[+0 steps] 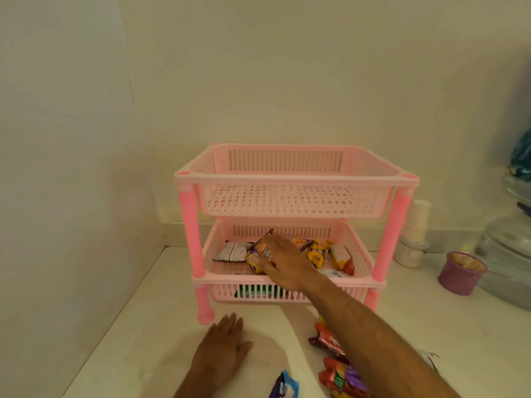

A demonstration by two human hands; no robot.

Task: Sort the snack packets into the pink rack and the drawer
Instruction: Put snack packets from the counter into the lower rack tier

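head view: a pink rack (296,179) with two baskets stands on the white tabletop (161,326) against the wall. the top basket holds nothing visible. the right hand (287,264) reaches into the lower basket, its fingers (268,245) clenched around a purple and yellow packet (258,255), held tilted just above the basket floor. other packets lie in that basket: a black and white one (234,251) on the left, yellow ones (317,251) and a red one (342,258) on the right. the left hand (221,349) rests flat on the tabletop in front of the rack, fingers released and spread, holding nothing. more packets (334,360) lie on the tabletop under the right forearm, and a blue one (284,387) sits at the bottom edge. right of the rack stand stacked paper cups (415,225) and a purple cup (461,272).
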